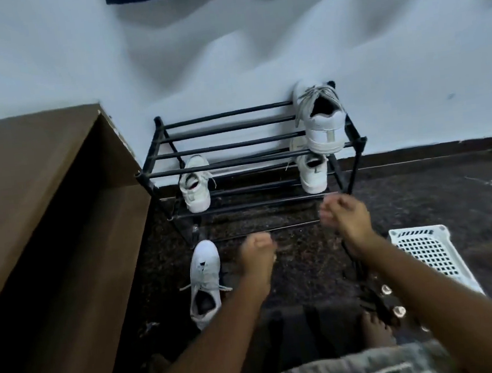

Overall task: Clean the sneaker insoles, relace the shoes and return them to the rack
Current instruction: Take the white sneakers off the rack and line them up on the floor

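Observation:
A black metal shoe rack [236, 166] stands against the pale wall. One white sneaker [321, 117] sits on its top shelf at the right, laces showing. Two more white sneakers rest on the lower shelf, one at the left [194, 185] and one at the right [313, 173]. Another white sneaker [204, 281] lies on the dark floor in front of the rack's left leg, laces loose. My left hand [258, 253] is curled into a fist just right of that shoe, holding nothing. My right hand [343, 215] hovers, blurred, before the rack's lower front bar with fingers curled.
A brown wooden cabinet [45, 222] fills the left side. A white perforated plastic basket [431, 255] lies on the floor at the right. Dark sandals with round studs [381, 302] and my bare foot [376, 330] are below my right arm.

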{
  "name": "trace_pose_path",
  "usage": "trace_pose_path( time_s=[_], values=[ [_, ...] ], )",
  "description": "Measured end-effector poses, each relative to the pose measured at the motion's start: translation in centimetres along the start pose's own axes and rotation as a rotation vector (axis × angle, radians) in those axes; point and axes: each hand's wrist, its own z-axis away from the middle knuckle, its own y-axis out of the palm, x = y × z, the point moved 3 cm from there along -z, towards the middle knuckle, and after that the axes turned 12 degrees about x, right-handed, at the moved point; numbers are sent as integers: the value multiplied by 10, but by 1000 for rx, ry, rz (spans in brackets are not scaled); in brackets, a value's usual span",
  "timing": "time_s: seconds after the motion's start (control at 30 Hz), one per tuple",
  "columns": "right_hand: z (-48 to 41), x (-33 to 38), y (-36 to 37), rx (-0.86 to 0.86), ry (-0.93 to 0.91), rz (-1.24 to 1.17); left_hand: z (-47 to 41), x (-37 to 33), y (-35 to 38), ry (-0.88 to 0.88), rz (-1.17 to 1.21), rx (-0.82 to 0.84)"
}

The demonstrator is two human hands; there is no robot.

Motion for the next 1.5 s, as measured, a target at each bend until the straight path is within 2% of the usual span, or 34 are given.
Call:
trace_pose_path(
  time_s=[0.13, 0.27, 0.43, 0.53, 0.7, 0.77, 1.0, 1.13, 1.3, 1.5],
  values=[
    [-54, 62, -31, -252, -107, -76, -38, -94, 51, 127, 207, 82],
    [-106, 107, -54, -377, -113, 135, -78, -167, 99, 173, 171, 143],
    [-151, 125, -59, -289, -31, 278, -128, -199, 129, 91, 93, 34],
    [-159, 119, -63, -299, 56, 221, -151, -196, 129, 7, 197, 11],
    [-156, 119, -60, -279, 113, 74, -164, -194, 124, -118, 176, 166],
    [-151, 116, -60, -272, 117, 45, -160, -192, 122, -113, 166, 146],
    [-81, 61, -17, -237, 91, -115, -83, -133, 75, 62, 168, -124],
    [-15, 3, 20, -273, 57, 18, -24, -58, 38, 117, 163, -229],
    [60, -82, 66, -194, 85, 90, 29, 49, -3, 82, 213, -393],
    [96, -167, 102, -117, 302, 188, 38, 143, -39, -101, 237, -436]
  ],
)
